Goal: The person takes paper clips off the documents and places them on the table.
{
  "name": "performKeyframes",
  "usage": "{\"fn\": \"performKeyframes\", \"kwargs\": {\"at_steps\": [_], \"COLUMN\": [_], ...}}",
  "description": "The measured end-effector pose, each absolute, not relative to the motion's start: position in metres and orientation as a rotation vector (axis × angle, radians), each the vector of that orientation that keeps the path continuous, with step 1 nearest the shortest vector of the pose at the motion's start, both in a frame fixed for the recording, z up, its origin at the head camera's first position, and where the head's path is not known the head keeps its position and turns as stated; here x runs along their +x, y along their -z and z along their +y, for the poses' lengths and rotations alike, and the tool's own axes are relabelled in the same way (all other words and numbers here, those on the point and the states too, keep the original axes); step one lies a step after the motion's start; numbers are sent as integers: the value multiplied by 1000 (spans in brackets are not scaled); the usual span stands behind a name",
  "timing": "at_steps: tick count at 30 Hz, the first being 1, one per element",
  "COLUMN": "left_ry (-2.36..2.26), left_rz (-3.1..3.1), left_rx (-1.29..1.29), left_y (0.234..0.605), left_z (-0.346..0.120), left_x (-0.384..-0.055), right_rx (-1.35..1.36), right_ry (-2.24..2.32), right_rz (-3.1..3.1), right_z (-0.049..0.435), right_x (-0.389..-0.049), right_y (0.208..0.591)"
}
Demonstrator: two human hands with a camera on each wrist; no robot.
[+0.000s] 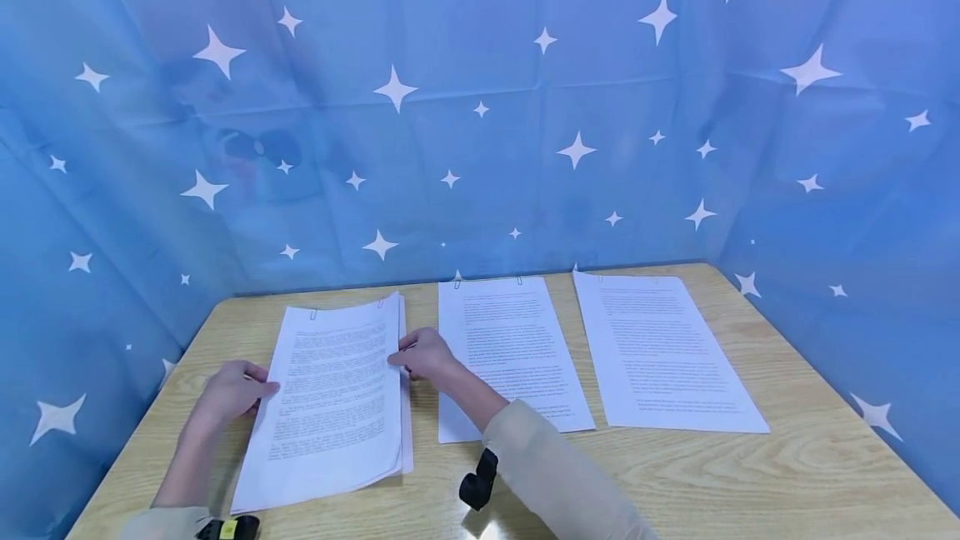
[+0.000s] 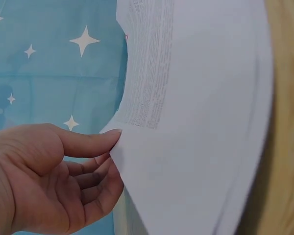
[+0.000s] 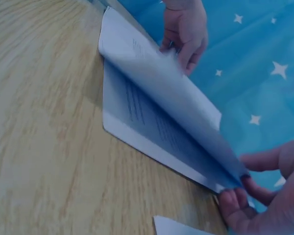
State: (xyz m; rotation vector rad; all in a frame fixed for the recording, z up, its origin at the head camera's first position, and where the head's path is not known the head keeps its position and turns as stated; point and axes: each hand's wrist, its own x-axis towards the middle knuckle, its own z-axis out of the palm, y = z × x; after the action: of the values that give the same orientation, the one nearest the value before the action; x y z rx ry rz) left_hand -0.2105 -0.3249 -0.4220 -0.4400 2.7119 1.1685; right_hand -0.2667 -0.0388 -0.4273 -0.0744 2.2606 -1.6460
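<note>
A clipped set of printed sheets (image 1: 330, 407) is raised above more printed paper (image 3: 137, 110) on the left of the table. My left hand (image 1: 231, 390) pinches the set's left edge, thumb on top and fingers underneath, as the left wrist view shows closely. Across from it, my right hand (image 1: 427, 355) holds the right edge between thumb and fingers. The raised sheets bow in the left wrist view, and a dark gap separates them from the lower paper in the right wrist view. Two paper clips (image 1: 312, 314) sit on the top edge.
Two more clipped printed sets lie to the right: a middle one (image 1: 510, 332), partly under my right forearm, and a far right one (image 1: 660, 348). A blue star-patterned curtain (image 1: 495, 148) hangs behind the wooden table (image 1: 675, 482).
</note>
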Motion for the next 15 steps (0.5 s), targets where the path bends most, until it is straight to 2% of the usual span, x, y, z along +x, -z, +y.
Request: {"fn": "performKeyframes", "kwargs": {"at_steps": [15], "left_ry": [-1268], "left_rz": [2662], "left_rx": [-433], "left_y": [422], "left_z": [-329], "left_x": [-210], "right_rx": [-166], "right_ry": [1685], "right_rz": [2358], "right_z": [-32], "right_x": [-261], "right_y": [428]}}
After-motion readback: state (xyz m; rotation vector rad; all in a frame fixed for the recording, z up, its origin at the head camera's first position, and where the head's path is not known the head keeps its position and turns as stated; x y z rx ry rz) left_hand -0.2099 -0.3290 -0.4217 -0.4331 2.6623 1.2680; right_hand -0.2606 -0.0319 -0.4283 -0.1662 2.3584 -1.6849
